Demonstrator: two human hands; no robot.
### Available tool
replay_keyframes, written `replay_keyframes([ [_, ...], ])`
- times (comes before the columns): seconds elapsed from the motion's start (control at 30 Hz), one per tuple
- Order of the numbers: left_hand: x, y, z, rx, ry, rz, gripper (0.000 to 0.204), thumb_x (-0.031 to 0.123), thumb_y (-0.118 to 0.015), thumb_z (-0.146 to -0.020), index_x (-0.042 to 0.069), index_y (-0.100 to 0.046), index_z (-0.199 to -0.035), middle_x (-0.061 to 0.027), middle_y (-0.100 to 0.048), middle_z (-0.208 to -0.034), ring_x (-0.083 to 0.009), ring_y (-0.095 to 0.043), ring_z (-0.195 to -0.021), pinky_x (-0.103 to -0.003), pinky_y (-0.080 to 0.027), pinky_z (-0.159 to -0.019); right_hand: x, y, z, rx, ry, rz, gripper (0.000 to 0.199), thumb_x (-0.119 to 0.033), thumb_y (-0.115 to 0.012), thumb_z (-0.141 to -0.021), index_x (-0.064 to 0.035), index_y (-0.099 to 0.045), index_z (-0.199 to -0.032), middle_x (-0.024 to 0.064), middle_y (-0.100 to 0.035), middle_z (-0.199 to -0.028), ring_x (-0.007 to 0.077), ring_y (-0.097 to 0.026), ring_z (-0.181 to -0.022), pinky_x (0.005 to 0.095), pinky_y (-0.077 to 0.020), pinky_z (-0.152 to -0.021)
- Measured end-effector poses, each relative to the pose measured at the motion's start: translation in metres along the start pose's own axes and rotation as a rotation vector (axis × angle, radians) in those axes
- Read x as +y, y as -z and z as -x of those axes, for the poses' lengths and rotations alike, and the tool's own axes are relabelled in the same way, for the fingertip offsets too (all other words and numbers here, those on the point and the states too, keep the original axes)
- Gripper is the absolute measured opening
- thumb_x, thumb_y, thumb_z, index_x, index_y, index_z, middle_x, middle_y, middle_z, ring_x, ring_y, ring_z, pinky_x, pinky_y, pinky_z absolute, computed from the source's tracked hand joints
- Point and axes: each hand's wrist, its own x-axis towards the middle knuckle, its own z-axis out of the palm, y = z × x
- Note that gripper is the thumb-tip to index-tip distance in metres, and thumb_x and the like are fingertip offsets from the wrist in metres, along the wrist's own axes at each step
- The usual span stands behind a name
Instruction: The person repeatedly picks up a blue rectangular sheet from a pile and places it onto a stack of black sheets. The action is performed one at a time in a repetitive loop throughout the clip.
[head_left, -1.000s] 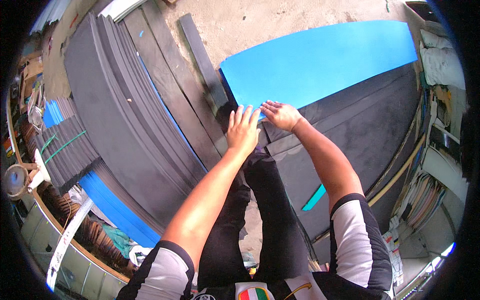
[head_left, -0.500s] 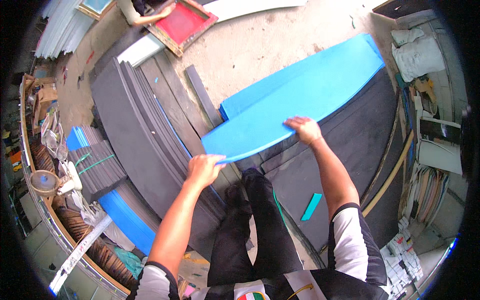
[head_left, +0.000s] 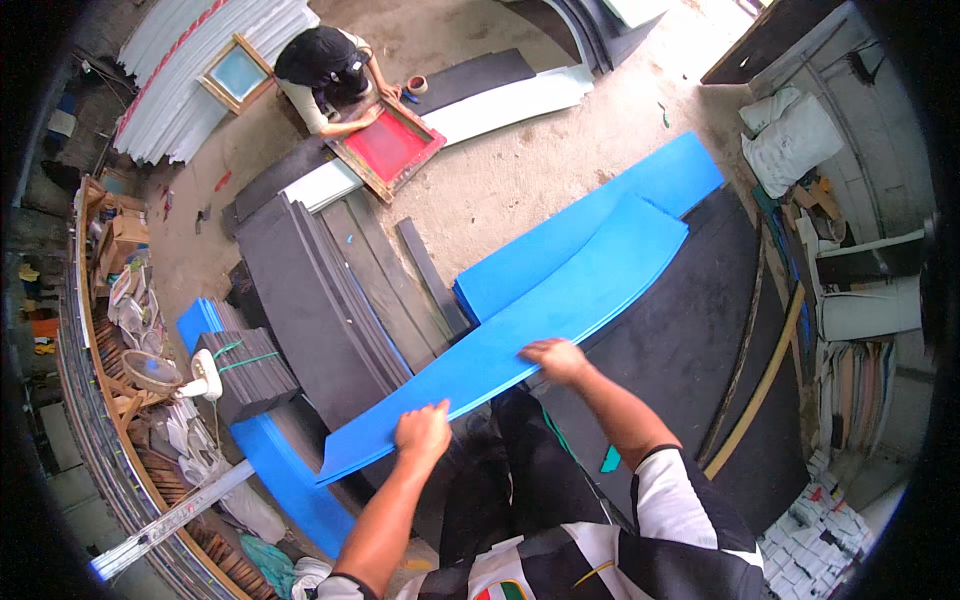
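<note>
A few long blue foam sheets lie loosely together in front of me, slanting from near left to far right. My left hand grips their near edge toward the left end, fingers closed over it. Farther right along that edge, my right hand is closed on the sheets too, thumb side on top. The sheets' left end sticks out past my left hand. Under and beyond them, another blue foam stack rests on dark sheets, partly covered.
Dark foam sheets spread at right; a dark stack stands at left. A person crouches at the far left over a red screen frame. A teal strip lies near my right forearm. Bundled dark pieces sit farther left.
The held blue sheets have shifted left and toward me, uncovering more of the blue stack beyond. Both hands moved nearer. The view now takes in more of the crouching person.
</note>
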Motion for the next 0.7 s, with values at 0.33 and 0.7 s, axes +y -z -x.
replay_keyframes([
  [0.33,-0.044,-0.005,0.194,0.171,0.057,-0.092,0.053,0.02,-0.073,-0.081,0.018,-0.066,-0.133,-0.0106,-0.073,-0.122,-0.0253,-0.072,-0.103,-0.046,-0.052,-0.094,-0.037,0.012,0.023,0.517,-1.52,-0.146,0.067,-0.02,-0.072,-0.086,-0.0285,-0.049,-0.148,0.0282,-0.033,-0.154,0.0447,-0.05,-0.13,0.0472,-0.0452,-0.107],
  [0.7,-0.047,-0.105,0.339,0.454,0.188,-0.032,0.06,0.016,-0.075,-0.077,0.018,-0.063,-0.136,-0.0088,-0.07,-0.128,-0.0254,-0.069,-0.111,-0.044,-0.05,-0.096,-0.086,-0.031,0.015,1.217,-1.007,-1.668,0.088,-0.008,-0.072,-0.088,-0.0108,-0.02,-0.16,0.0188,-0.051,-0.146,0.0333,-0.058,-0.123,0.0505,-0.0491,-0.102],
])
